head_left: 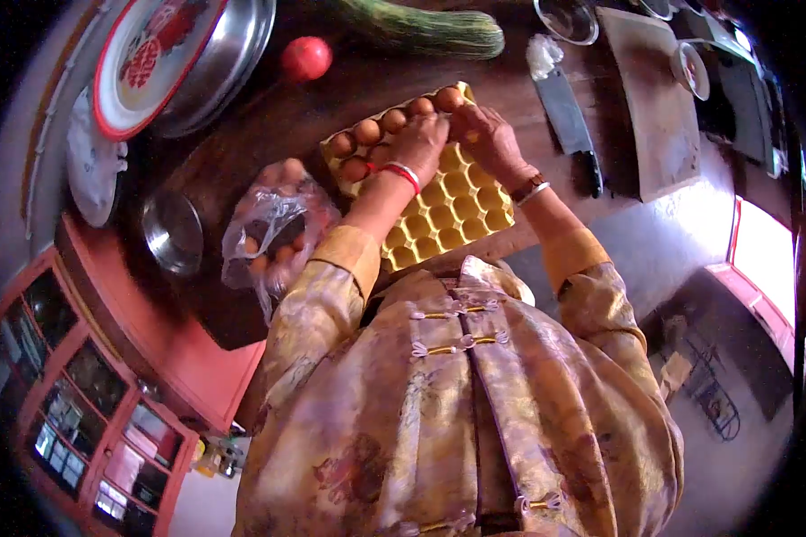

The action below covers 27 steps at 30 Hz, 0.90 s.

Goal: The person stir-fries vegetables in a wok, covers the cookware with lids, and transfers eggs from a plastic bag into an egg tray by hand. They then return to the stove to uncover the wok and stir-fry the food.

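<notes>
Eggs (368, 132), brown and oval, line the far side of a yellow rectangular tray (441, 217) whose cups likely prevent rolling, with the left hand (421, 146) and right hand (496, 149) over it, fingers bent, whether clamped on any egg I cannot tell.

No words, brands or numbers can be read. The white, red-rimmed tray (119, 100) at upper left bears a red mark (141, 64) resembling a Chinese double-happiness sign, though slant and blur keep it from being certain.
</notes>
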Each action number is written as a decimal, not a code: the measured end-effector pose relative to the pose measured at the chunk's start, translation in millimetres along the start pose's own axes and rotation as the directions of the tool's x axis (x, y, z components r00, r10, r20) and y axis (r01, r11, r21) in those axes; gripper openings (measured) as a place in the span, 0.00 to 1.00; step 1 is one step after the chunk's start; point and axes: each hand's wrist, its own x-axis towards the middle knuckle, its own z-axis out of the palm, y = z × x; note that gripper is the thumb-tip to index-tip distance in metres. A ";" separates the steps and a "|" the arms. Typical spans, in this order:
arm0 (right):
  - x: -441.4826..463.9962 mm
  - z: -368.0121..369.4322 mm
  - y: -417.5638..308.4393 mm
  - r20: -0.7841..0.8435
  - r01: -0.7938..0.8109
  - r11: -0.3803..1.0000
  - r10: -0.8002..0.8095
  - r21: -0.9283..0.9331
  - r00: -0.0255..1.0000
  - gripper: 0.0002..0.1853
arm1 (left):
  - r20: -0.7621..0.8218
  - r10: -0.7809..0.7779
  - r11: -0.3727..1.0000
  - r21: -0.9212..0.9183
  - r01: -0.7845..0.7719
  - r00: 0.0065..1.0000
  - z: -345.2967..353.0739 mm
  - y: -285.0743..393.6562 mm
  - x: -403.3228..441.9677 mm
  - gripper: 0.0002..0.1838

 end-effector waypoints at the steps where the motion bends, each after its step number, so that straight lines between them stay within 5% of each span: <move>1: -0.8 -3.3 -5.0 -0.025 0.025 0.998 -0.024 0.052 0.999 0.22 | -0.057 0.082 0.995 -0.057 -0.085 0.995 12.7 -6.7 6.7 0.12; 2: 0.6 -10.5 -9.0 0.053 0.079 0.996 -0.077 -0.049 0.996 0.23 | 0.036 0.086 0.995 -0.059 -0.084 0.996 24.9 -12.6 10.3 0.10; 3: 1.6 -6.5 -0.7 0.082 0.049 0.999 -0.049 0.001 0.995 0.23 | -0.030 0.057 0.998 -0.014 -0.058 0.998 25.6 -9.9 10.1 0.12; 4: 2.9 -6.8 -11.5 0.065 -0.019 0.994 0.026 -0.109 0.998 0.21 | 0.165 -0.123 0.944 -0.284 0.167 0.979 -18.0 6.4 5.5 0.17; 6: -1.4 1.4 2.4 -0.021 0.018 0.999 -0.019 -0.050 1.000 0.19 | 0.237 -0.264 0.907 -0.267 0.324 0.935 -49.6 20.5 -5.1 0.20; 7: 0.9 1.5 1.8 0.012 0.048 0.995 -0.047 -0.085 0.999 0.19 | -0.105 -0.201 0.951 -0.258 0.168 0.974 25.1 -1.0 7.2 0.16; 8: 1.5 -0.7 -0.4 0.043 0.075 0.989 -0.070 -0.125 0.997 0.20 | -0.211 -0.035 0.999 -0.023 0.031 0.977 43.5 -6.3 5.9 0.15; 10: 0.5 -1.3 -1.5 0.028 0.019 0.997 -0.017 -0.079 0.999 0.19 | -0.152 0.077 0.990 0.128 -0.058 0.985 57.8 -13.8 11.3 0.13; 16: -7.0 0.1 7.9 0.091 0.016 0.996 -0.008 -0.089 0.996 0.19 | -0.272 0.046 0.998 -0.021 -0.054 0.961 32.2 -5.7 -6.8 0.11; 18: -9.3 -1.3 5.0 0.075 0.052 0.988 -0.041 -0.145 0.996 0.22 | -0.265 -0.016 0.961 -0.271 -0.059 0.964 5.3 1.6 -35.1 0.09; 21: -6.9 -14.8 -38.4 -0.002 0.081 0.981 -0.083 -0.174 0.997 0.24 | -0.412 0.338 0.936 0.048 -0.350 0.846 6.6 -24.0 -92.6 0.05; 22: -5.9 -19.2 -64.2 -0.055 0.118 0.983 -0.127 -0.144 0.990 0.23 | -0.433 0.092 0.947 -0.241 -0.213 0.897 -23.2 -21.2 -124.9 0.03; 23: -9.0 -16.1 -89.4 -0.065 0.136 0.989 -0.139 -0.051 0.988 0.18 | -0.480 -0.005 0.951 -0.273 -0.144 0.877 -22.0 -33.3 -152.7 0.04; 25: -19.8 -9.2 -146.3 0.238 -0.025 0.987 -0.014 0.161 0.971 0.12 | -0.447 -0.210 0.943 -0.326 0.060 0.869 -36.1 -62.4 -202.1 0.05; 26: -23.7 6.2 -166.7 0.317 0.008 0.924 -0.139 0.381 0.938 0.11 | -0.529 -0.282 0.924 -0.373 0.079 0.801 -38.0 -79.4 -219.8 0.07; 27: -25.2 17.8 -195.6 0.327 0.199 0.931 -0.299 0.305 0.896 0.12 | -0.281 -0.265 0.929 -0.331 0.166 0.923 -55.1 -100.8 -242.1 0.09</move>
